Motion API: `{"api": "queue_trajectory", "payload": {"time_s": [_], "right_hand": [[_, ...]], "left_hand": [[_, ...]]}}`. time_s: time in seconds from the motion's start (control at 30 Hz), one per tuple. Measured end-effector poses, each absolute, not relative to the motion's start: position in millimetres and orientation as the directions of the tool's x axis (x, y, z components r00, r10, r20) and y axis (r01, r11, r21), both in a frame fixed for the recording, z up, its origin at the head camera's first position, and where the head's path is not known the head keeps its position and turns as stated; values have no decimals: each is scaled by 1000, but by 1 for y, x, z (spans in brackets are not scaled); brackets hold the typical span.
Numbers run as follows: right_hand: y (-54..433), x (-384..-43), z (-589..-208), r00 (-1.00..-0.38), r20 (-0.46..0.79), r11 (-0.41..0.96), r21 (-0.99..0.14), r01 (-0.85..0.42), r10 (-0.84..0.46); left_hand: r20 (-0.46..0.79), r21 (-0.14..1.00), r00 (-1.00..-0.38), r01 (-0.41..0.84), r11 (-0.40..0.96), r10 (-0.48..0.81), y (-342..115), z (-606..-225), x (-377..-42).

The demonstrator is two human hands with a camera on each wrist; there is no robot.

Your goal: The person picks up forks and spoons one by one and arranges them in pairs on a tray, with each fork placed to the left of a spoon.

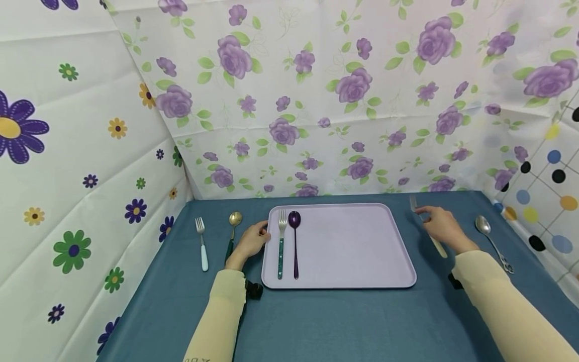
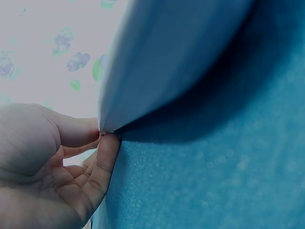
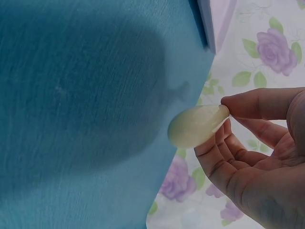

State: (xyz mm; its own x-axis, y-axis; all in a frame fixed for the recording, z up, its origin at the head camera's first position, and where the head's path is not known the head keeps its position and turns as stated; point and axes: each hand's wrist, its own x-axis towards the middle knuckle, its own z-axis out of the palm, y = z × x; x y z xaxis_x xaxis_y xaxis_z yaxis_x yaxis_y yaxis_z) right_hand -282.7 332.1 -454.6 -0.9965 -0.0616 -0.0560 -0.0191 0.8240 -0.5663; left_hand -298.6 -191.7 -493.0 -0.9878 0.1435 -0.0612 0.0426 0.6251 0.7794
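Observation:
My left hand (image 1: 250, 241) is at the left side of a pale lilac tray (image 1: 348, 251), and in the left wrist view its thumb and fingers pinch the tray's rim (image 2: 112, 107). On the tray lie a fork with a green handle (image 1: 281, 251) and a dark purple spoon (image 1: 295, 236), side by side. Right of the tray, my right hand (image 1: 442, 230) pinches a fork (image 1: 438, 246) with a cream handle, its tines pointing away from me. The right wrist view shows the rounded end of that cream handle (image 3: 195, 128) below the thumb and fingers.
Left of the tray lie a fork with a white handle (image 1: 204, 256) and a gold spoon (image 1: 234, 219) with a dark green handle, partly behind the left hand. A silver spoon (image 1: 490, 236) lies at the far right. Flowered sheets (image 1: 312, 105) stand behind the blue tabletop (image 1: 334, 322).

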Motion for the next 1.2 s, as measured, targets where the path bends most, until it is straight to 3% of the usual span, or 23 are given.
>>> {"api": "queue_trajectory", "payload": {"time_s": [1.2], "right_hand": [[305, -288, -445, -993, -70, 829, -558, -39, -94]], "left_hand": [[-68, 783, -988, 32, 621, 137, -191, -493, -299]]}}
